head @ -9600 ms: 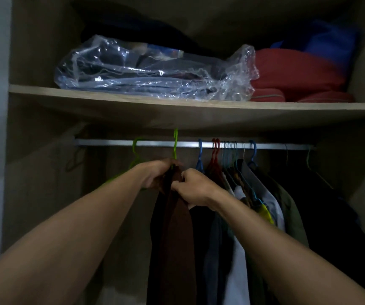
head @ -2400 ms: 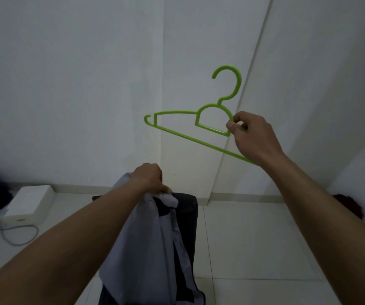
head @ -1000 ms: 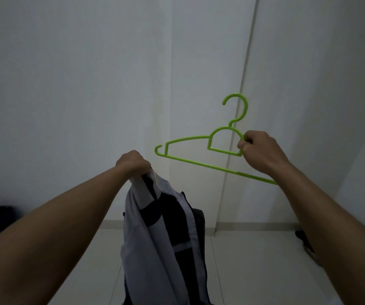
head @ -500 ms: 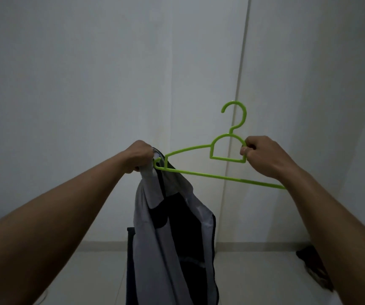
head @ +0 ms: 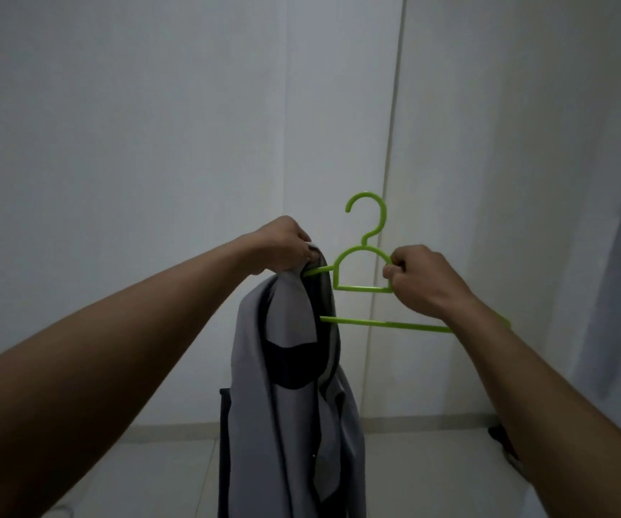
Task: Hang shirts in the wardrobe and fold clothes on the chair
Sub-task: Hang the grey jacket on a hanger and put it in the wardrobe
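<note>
Left hand point(head: 282, 248) curled round the collar of the grey shirt point(head: 294, 386), which hangs mid-frame in front of the chair point(head: 224, 424). Right hand point(head: 424, 282) grips the green hanger point(head: 383, 323) below the hook; the hanger's left arm is inside the collar. Judgement: hold the collar taut, seat the left shoulder fully, then feed in the right arm. Fabric may snag.

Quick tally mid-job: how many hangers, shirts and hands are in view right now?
Hangers: 1, the green hanger, gripped by the right hand.
Shirts: 1, the grey shirt, held at its top by the left hand, with the hanger's left end inside it.
Hands: 2.
Total: 4.
</note>
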### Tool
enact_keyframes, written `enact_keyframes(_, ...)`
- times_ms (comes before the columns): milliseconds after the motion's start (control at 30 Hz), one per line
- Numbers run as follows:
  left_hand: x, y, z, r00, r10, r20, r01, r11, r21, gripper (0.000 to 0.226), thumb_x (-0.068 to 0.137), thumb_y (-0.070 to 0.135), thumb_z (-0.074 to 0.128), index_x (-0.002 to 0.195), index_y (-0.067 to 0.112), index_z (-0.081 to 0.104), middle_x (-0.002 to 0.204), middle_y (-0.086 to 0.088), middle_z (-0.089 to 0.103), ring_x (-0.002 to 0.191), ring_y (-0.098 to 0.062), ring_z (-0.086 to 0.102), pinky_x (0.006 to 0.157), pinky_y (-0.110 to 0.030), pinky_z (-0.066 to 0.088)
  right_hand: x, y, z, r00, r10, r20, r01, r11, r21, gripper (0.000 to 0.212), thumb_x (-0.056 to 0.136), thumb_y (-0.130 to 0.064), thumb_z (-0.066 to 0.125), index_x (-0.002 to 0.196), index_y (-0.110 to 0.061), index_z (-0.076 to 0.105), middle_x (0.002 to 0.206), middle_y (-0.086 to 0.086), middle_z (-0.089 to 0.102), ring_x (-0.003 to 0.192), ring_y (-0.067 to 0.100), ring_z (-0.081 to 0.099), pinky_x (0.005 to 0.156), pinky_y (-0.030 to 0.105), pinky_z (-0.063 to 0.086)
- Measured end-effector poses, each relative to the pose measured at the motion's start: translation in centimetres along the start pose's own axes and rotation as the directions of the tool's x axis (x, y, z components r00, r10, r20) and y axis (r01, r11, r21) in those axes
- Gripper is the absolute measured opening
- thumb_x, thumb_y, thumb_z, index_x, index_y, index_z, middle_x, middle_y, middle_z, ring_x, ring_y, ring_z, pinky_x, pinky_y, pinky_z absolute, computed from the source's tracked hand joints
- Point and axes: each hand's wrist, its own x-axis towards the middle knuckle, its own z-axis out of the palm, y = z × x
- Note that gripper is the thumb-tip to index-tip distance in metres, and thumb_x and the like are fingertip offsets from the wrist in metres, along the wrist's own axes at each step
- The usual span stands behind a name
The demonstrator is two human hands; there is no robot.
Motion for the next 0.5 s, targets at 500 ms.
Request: enact_keyframes(500, -1.2, 1.8, -1.5, 0.994, 0.044, 0.099, -0.048, 0.998, 0.043, 0.029, 0.096, 0.047, 0.06, 0.089, 0.024, 0.076, 0.104, 0.0, 0.07, 0.094, -0.017, 0.06, 0.082, -0.033, 0.053, 0.6, -2.1, 2.1, 0.973, -0.212, -0.096, 0.214, 0.977, 0.015, 0.02, 0.1, -0.03, 0.057, 0.099, -0.014, 0.071, 0.085, -0.001, 0.067, 0.086, 0.025, 0.063, 0.077, 0.037, 0.046)
